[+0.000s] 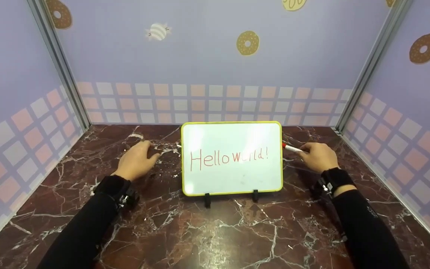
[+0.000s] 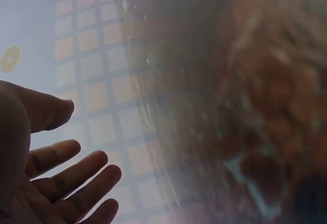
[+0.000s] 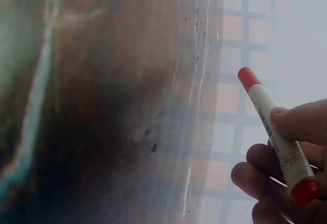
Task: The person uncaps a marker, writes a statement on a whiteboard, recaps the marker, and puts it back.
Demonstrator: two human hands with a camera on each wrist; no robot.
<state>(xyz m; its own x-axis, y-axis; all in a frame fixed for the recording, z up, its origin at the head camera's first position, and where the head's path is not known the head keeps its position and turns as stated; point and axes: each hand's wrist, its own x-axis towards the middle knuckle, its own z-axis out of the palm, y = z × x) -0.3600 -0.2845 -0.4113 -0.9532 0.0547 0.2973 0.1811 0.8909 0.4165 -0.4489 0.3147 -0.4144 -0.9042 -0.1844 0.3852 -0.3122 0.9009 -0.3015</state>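
A small whiteboard (image 1: pixel 233 177) with a yellow frame stands upright on two black feet (image 1: pixel 207 200), with "Hello world!" written on it in red. To its right, my right hand (image 1: pixel 319 156) holds a white marker (image 1: pixel 292 148) with a red cap pointing at the board's edge. The right wrist view shows the marker (image 3: pixel 273 127) pinched between thumb and fingers, a red cap at one end and a red plug at the other. Left of the board is my left hand (image 1: pixel 135 160), holding nothing. In the left wrist view its fingers (image 2: pixel 76 183) are relaxed and spread.
A dark red marble-patterned table (image 1: pixel 185 231) lies under everything. Purple walls (image 1: pixel 200 56) with donut and candy pictures and a checkered band enclose it at the back and both sides. Metal posts (image 1: pixel 63 71) mark the corners. A black wrist strap (image 1: pixel 336 179) sits on each arm.
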